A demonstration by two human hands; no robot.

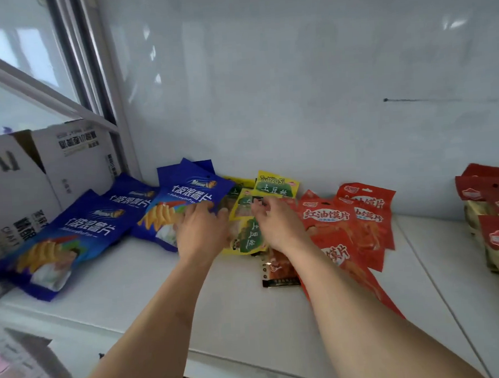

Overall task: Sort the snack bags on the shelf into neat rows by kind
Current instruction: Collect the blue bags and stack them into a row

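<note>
Snack bags lie grouped by colour on the white shelf [149, 285]. Nearest is one dark packet [278, 270], lying apart — apparently unsorted. Left hand [201, 232] presses flat on a blue bag [185, 207], fingers spread, presumably to square its row; right hand [276, 222] pinches a small dark item, unidentifiable, over the yellow bags [275, 184]. Counts — blue three, with a fourth edge behind; yellow at least three; red bags [360, 211] about four.

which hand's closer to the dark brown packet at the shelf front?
Right. The right hand is just above the dark brown packet, forearm crossing it; the left hand sits further left.
</note>
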